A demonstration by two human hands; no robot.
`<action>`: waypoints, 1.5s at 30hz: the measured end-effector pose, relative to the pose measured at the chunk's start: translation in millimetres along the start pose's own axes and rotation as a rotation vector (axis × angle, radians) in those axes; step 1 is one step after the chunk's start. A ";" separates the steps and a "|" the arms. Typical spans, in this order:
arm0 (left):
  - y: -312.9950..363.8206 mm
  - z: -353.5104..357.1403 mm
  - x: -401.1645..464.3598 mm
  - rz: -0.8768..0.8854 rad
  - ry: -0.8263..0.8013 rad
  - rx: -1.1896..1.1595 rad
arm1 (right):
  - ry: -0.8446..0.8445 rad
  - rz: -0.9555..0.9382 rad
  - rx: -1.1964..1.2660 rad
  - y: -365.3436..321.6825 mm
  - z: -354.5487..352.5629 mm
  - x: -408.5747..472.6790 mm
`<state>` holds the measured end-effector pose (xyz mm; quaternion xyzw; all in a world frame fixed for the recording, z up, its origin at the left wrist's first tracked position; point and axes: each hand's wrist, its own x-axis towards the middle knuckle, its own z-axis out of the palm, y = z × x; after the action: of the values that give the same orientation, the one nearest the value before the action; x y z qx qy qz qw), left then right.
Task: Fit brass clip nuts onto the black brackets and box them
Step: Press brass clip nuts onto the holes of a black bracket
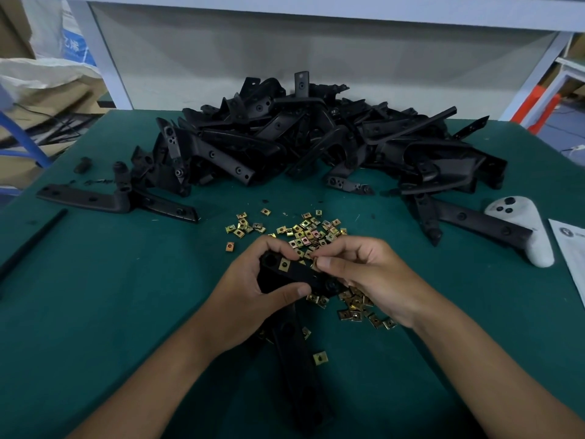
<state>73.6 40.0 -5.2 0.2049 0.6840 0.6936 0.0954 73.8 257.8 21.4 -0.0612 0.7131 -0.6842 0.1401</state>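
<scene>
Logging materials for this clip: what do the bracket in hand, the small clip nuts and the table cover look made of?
Held bracket: looks like matte black moulded plastic, dull with rounded edges; coated metal can't be ruled out.
Clip nuts: thin folded sheet metal, yellowish brass-like plating with glinting highlights.
Table cover: dark green mat, flat, non-reflective; probably rubber or vinyl.

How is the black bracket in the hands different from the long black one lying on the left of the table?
The held bracket is gripped by the left hand and right hand; the left bracket lies untouched on the green table. The held bracket carries a brass clip nut; the left bracket shows none. Both are black with holes.
</scene>
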 end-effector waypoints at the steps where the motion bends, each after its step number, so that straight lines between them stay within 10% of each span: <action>1: 0.0 0.2 0.1 0.003 0.000 0.000 | 0.004 0.001 -0.010 0.1 0.0 0.0; 45: 0.7 0.0 0.4 0.011 0.016 -0.092 | -0.022 -0.177 -0.128 -3.2 -0.9 -5.8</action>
<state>73.3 40.1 -4.4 0.1983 0.6511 0.7263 0.0955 78.7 260.1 25.2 -0.1405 0.7454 -0.6464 0.0828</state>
